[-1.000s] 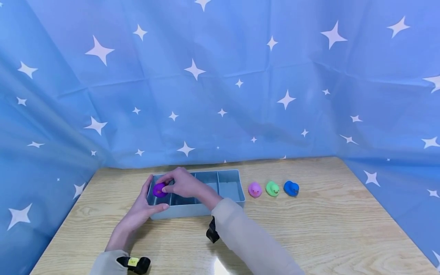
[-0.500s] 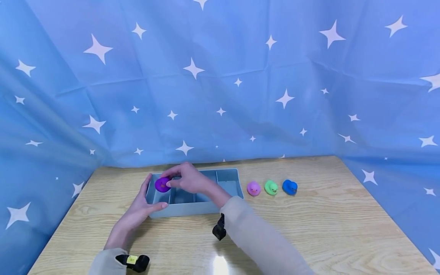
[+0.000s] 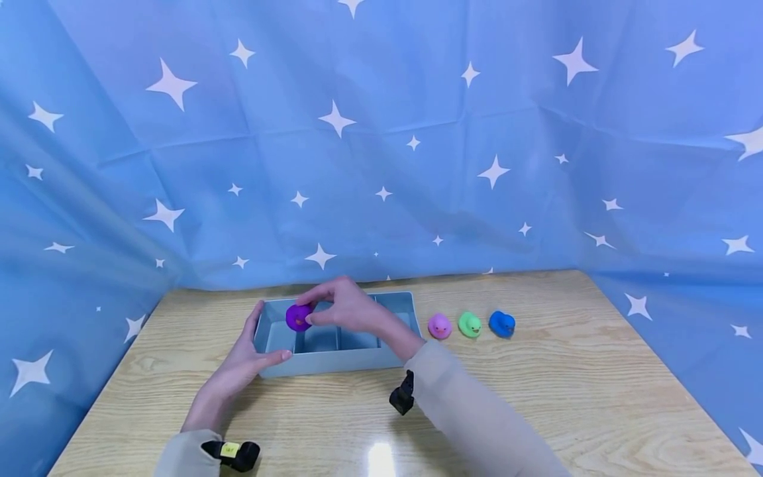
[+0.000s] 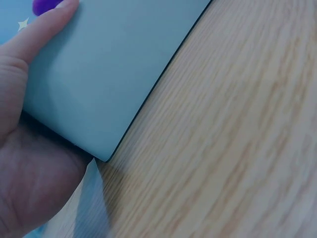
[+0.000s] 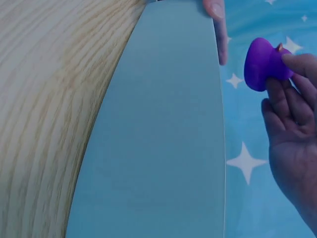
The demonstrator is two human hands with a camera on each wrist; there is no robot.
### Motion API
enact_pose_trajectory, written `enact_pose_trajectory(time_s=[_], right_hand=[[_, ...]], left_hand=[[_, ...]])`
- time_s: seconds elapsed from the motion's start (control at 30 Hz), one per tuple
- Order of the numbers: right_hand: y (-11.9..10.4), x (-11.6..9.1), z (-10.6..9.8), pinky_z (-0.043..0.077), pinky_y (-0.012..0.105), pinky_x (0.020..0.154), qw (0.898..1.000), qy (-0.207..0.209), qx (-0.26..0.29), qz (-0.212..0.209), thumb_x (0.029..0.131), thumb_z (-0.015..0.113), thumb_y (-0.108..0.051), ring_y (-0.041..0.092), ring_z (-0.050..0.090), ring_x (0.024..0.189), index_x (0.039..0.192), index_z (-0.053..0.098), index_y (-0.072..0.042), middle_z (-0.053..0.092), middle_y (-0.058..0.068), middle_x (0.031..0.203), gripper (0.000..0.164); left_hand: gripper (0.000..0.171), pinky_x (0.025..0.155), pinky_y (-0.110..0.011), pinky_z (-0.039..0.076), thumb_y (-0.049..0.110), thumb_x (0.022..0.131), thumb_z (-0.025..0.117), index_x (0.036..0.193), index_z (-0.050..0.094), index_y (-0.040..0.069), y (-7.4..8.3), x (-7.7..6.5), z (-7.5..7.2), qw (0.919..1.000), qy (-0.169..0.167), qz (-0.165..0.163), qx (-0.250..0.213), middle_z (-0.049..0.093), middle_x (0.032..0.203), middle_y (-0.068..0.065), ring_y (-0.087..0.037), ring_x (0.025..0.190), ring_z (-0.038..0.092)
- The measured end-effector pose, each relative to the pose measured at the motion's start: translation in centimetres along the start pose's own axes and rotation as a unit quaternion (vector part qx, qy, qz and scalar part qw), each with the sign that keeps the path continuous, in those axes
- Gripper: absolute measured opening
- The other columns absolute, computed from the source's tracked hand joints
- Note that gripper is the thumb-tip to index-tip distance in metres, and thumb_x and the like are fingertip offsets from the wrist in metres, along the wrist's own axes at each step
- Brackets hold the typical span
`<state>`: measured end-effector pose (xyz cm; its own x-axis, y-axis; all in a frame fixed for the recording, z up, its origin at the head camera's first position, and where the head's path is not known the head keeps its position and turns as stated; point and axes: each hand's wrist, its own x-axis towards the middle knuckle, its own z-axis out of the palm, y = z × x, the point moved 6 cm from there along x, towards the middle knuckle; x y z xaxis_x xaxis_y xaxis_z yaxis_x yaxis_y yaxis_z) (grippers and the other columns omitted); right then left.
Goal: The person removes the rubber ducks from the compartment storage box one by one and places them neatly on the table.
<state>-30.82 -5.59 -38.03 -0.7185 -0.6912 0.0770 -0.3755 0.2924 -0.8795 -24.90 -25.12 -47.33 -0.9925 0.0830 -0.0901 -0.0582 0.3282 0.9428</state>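
A purple toy duck (image 3: 299, 318) is pinched between the thumb and fingers of my right hand (image 3: 346, 308). It hangs over the divider between the two leftmost compartments of a grey-blue divided box (image 3: 334, 362). In the right wrist view the duck (image 5: 260, 64) shows above the box's rim, apart from it. My left hand (image 3: 238, 363) grips the box's left end, thumb over the front wall and fingers along the left side. In the left wrist view the thumb of the left hand (image 4: 29, 37) lies against the box wall (image 4: 114, 69).
Right of the box, a pink duck (image 3: 440, 326), a green duck (image 3: 470, 324) and a blue duck (image 3: 503, 324) stand in a row on the wooden table (image 3: 536, 397). A blue star-patterned curtain (image 3: 405, 218) borders the back and sides.
My right hand has lifted the purple duck up out of the leftmost compartment and moved it to the right. The left hand stays on the box; the other ducks have not moved.
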Motion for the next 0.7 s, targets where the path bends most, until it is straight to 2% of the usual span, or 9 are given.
enact_pose_trajectory(time_s=[0.2, 0.33, 0.47, 0.57, 0.7], right_hand=[[0.7, -0.7, -1.2, 0.049, 0.028, 0.066, 1.000, 0.009, -0.009, 0.006, 0.089, 0.076, -0.010, 0.016, 0.066, 0.103, 0.118, 0.079, -0.018, 0.072, -0.009, 0.106, 0.030], [1.1, -1.5, -2.3, 0.045, 0.029, 0.061, 1.000, 0.016, -0.005, 0.009, 0.087, 0.075, -0.007, 0.014, 0.066, 0.102, 0.117, 0.079, -0.016, 0.072, -0.006, 0.112, 0.031], [1.5, -2.4, -3.8, 0.055, 0.032, 0.079, 1.000, 0.016, 0.011, 0.000, 0.087, 0.073, -0.005, 0.016, 0.068, 0.110, 0.117, 0.078, -0.013, 0.073, -0.003, 0.115, 0.032], [1.9, -3.1, -5.0, 0.054, 0.037, 0.096, 1.000, 0.017, 0.003, -0.008, 0.088, 0.072, -0.005, 0.021, 0.066, 0.118, 0.117, 0.078, -0.011, 0.074, -0.001, 0.116, 0.031], [2.3, -4.1, -6.7, 0.058, 0.035, 0.087, 1.000, 0.022, -0.007, -0.008, 0.088, 0.071, -0.004, 0.027, 0.066, 0.119, 0.118, 0.077, -0.007, 0.074, 0.003, 0.116, 0.031]], left_hand=[[0.120, 0.115, -0.075, 0.009, 0.029, 0.088, 0.082, 0.165, -0.009, 0.022, 0.0, 0.0, 0.0, 1.0000, 0.003, -0.001, 0.002, -0.003, 0.170, -0.020, -0.047, 0.152, 0.005], [0.120, 0.115, -0.075, 0.011, 0.029, 0.087, 0.083, 0.165, -0.008, 0.022, -0.1, 0.1, -0.1, 0.9999, 0.006, -0.001, 0.011, -0.002, 0.170, -0.020, -0.048, 0.152, 0.006], [0.120, 0.115, -0.074, 0.013, 0.028, 0.087, 0.083, 0.166, -0.007, 0.021, 0.1, 0.1, 0.0, 0.9997, 0.009, 0.010, 0.018, -0.004, 0.170, -0.020, -0.050, 0.152, 0.007], [0.119, 0.115, -0.074, 0.013, 0.027, 0.088, 0.083, 0.166, -0.007, 0.021, 0.2, -0.1, 0.0, 0.9997, 0.009, 0.013, 0.019, -0.006, 0.170, -0.019, -0.050, 0.152, 0.005], [0.118, 0.115, -0.072, 0.020, 0.024, 0.089, 0.082, 0.165, -0.008, 0.022, 0.3, -0.3, 0.0, 0.9997, 0.004, 0.014, 0.018, -0.008, 0.170, -0.019, -0.050, 0.152, 0.006]])
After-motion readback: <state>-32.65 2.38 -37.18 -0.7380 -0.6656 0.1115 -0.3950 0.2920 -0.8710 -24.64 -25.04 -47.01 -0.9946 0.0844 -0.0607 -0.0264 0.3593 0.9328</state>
